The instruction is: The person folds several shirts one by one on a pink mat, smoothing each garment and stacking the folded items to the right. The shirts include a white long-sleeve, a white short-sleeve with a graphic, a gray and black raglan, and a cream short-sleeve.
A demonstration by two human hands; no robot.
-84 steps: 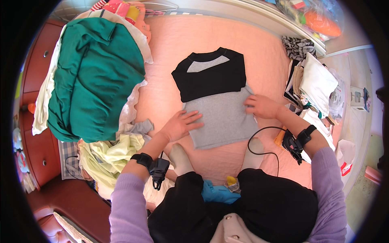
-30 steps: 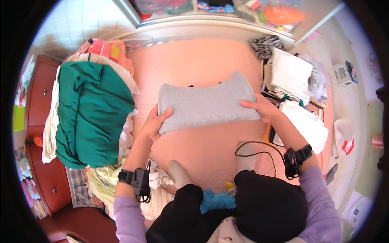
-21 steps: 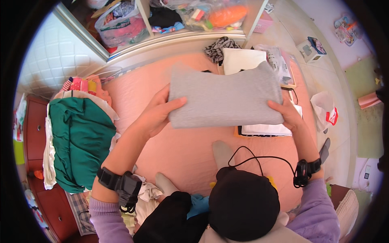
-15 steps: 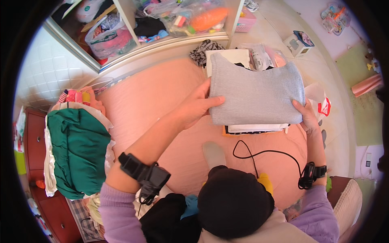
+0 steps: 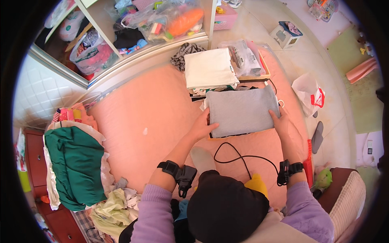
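Note:
A folded grey garment lies flat on a stack of folded clothes on the bed. My left hand grips its left edge, thumb on top and the other fingers mostly hidden. On the opposite edge, my right hand holds it with the thumb over the cloth. Dark and orange edges of the stack peek out beneath the garment. Just behind stands another pile, topped by folded white cloth.
A black cable loops across the pink bedsheet. Green cloth drapes over a pile at left. A box of plastic-wrapped items sits behind the stack. Below centre is a black rounded shape. An open cabinet stands at the back.
Both hands have lowered the grey garment from the air onto the stack. The white-topped pile and the box behind it are now less covered. The view has shifted slightly.

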